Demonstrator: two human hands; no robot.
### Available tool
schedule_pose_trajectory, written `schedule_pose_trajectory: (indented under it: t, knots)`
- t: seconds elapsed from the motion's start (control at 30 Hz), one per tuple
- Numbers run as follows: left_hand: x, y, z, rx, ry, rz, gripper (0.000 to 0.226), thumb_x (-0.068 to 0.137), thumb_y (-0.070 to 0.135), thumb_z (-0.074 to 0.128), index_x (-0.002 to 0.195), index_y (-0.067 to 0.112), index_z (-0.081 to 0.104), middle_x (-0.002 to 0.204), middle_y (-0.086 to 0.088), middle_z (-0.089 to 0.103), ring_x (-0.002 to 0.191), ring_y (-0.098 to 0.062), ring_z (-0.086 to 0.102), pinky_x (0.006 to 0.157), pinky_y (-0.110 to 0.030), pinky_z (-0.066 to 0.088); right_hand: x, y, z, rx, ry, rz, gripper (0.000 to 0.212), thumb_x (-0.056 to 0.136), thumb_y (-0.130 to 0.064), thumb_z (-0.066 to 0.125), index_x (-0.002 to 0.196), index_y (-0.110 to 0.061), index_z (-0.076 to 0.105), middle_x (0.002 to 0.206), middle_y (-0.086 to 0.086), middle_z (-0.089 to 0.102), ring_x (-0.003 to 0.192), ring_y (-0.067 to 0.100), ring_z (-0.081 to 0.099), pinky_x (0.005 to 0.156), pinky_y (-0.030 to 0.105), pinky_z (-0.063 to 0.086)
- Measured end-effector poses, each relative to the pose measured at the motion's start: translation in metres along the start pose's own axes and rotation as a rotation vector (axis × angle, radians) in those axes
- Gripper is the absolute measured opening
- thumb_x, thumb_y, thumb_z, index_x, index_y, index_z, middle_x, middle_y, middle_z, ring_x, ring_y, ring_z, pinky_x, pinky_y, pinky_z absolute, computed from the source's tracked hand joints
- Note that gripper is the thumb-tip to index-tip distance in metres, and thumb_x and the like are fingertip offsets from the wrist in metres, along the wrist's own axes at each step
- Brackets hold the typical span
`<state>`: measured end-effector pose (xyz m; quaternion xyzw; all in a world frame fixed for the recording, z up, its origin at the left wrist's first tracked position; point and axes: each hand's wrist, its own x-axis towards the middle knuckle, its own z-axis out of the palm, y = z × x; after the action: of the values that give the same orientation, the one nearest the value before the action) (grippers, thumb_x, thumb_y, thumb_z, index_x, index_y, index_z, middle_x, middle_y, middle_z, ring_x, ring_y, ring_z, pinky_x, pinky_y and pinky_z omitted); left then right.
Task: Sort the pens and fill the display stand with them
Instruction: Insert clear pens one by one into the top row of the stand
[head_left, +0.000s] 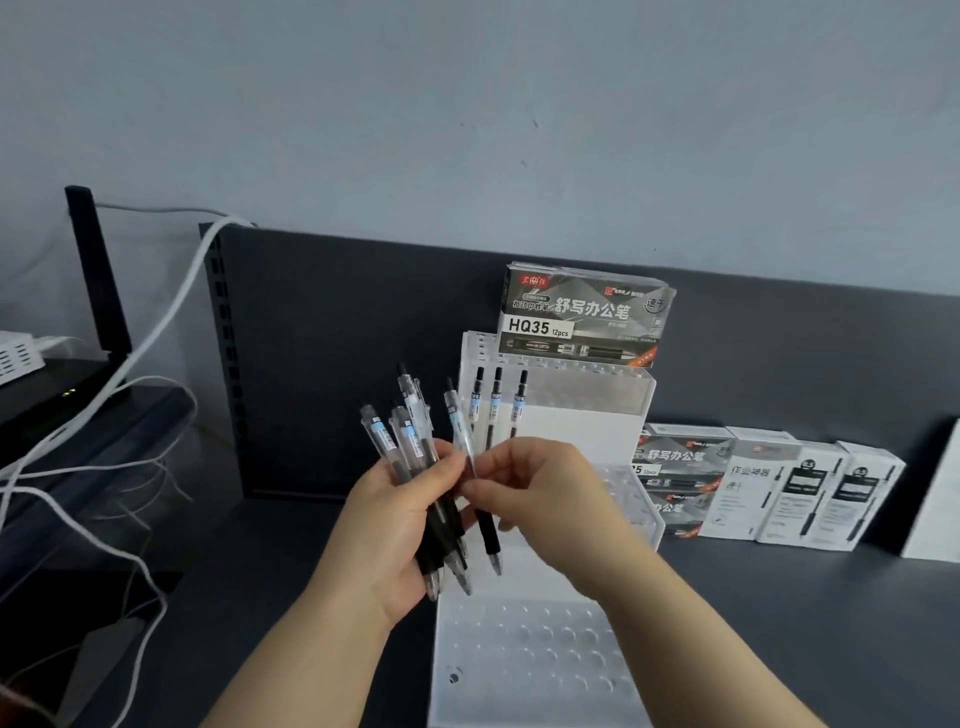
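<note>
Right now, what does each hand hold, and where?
The left hand grips a bundle of pens around their black grip sections; the right hand pinches one pen at its clear barrel, above the black grip.

We face a plain, evenly lit grey-blue wall (467, 104) with a few small dark marks. Below it a dark grey panel (337, 338) stands at the back of our dark desk (805, 623). To the left, white cables (171, 312) trail past a black router (62, 395), its antenna (98, 270) raised.
</note>
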<state>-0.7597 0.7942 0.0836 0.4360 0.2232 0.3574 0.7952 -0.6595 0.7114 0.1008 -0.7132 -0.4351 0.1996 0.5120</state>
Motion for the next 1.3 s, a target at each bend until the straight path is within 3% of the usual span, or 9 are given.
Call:
schedule_pose_trajectory:
  t: [0.07,0.23,0.37,0.53,0.67,0.87,1.17,1.23,1.3]
  knots:
    - [0.001,0.001,0.001,-0.010,0.035,0.010,0.007,0.083,0.006,0.065,0.087,0.011,0.065,0.072,-0.004,0.069,0.068,-0.016,0.068,0.059,-0.032,0.059,0.006,-0.002,-0.014,0.043,0.113,-0.003,0.003,0.082,-0.014,0.069,0.084,-0.015,0.068,0.074,0.003,0.069,0.055,0.003,0.055,0.054,0.014,0.048]
    - [0.003,0.000,0.000,-0.021,0.127,-0.018,0.005,0.087,0.012,0.063,0.083,0.011,0.063,0.061,-0.001,0.060,0.050,-0.011,0.054,0.045,-0.026,0.051,0.030,0.011,-0.037,0.085,0.389,-0.010,0.010,0.085,-0.016,0.067,0.081,-0.025,0.065,0.079,0.002,0.071,0.070,0.017,0.063,0.070,0.033,0.055]
    - [0.002,-0.004,0.000,-0.101,0.183,-0.073,0.017,0.092,0.024,0.059,0.092,0.008,0.063,0.064,-0.002,0.056,0.051,-0.011,0.050,0.044,-0.024,0.048,0.042,0.025,-0.035,-0.003,0.364,0.008,0.007,0.086,-0.021,0.066,0.092,-0.022,0.068,0.079,-0.006,0.070,0.069,0.011,0.063,0.066,0.028,0.053]
    - [0.001,-0.004,-0.001,-0.108,0.197,-0.077,0.012,0.091,0.015,0.058,0.098,0.006,0.061,0.066,-0.004,0.056,0.047,-0.011,0.050,0.042,-0.025,0.048,0.047,0.035,-0.031,-0.163,0.300,0.062,0.012,0.087,-0.019,0.064,0.096,-0.018,0.070,0.081,-0.003,0.070,0.066,0.011,0.060,0.060,0.025,0.050]
    - [-0.001,-0.003,0.000,-0.079,0.188,-0.061,0.005,0.090,0.011,0.059,0.091,0.006,0.060,0.067,-0.005,0.057,0.048,-0.011,0.051,0.042,-0.025,0.049,0.049,0.035,-0.031,-0.281,0.254,0.038,0.013,0.087,-0.015,0.061,0.093,-0.013,0.071,0.074,0.000,0.066,0.049,0.006,0.047,0.049,0.019,0.036]
    - [-0.004,-0.003,0.003,-0.044,0.146,-0.035,0.008,0.089,0.011,0.060,0.085,0.005,0.063,0.065,-0.006,0.065,0.052,-0.014,0.063,0.049,-0.029,0.055,0.048,0.037,-0.033,-0.293,0.218,0.014,0.013,0.088,-0.015,0.061,0.093,-0.013,0.073,0.070,0.000,0.064,0.043,0.003,0.040,0.046,0.017,0.031]
    - [-0.006,-0.001,0.008,-0.066,0.119,-0.038,0.006,0.088,0.011,0.061,0.092,0.007,0.064,0.072,-0.006,0.071,0.057,-0.015,0.067,0.050,-0.029,0.055,0.049,0.036,-0.033,-0.468,0.193,0.020,0.012,0.087,-0.015,0.060,0.085,-0.009,0.069,0.073,0.004,0.066,0.054,0.014,0.051,0.050,0.021,0.038]
    - [-0.006,-0.001,0.009,-0.063,0.117,-0.037,0.007,0.089,0.010,0.061,0.093,0.007,0.064,0.075,-0.007,0.072,0.059,-0.014,0.067,0.052,-0.029,0.056,0.046,0.036,-0.034,-0.477,0.232,0.013,0.012,0.087,-0.016,0.061,0.089,-0.008,0.069,0.080,0.004,0.068,0.065,0.017,0.057,0.056,0.023,0.043]
    - [-0.007,-0.002,0.010,-0.053,0.106,-0.033,0.008,0.089,0.010,0.060,0.095,0.007,0.064,0.075,-0.006,0.072,0.059,-0.014,0.067,0.055,-0.030,0.056,0.037,0.032,-0.035,-0.396,0.321,-0.026,0.010,0.086,-0.020,0.063,0.092,-0.012,0.064,0.077,-0.005,0.063,0.068,0.009,0.056,0.055,0.016,0.041]
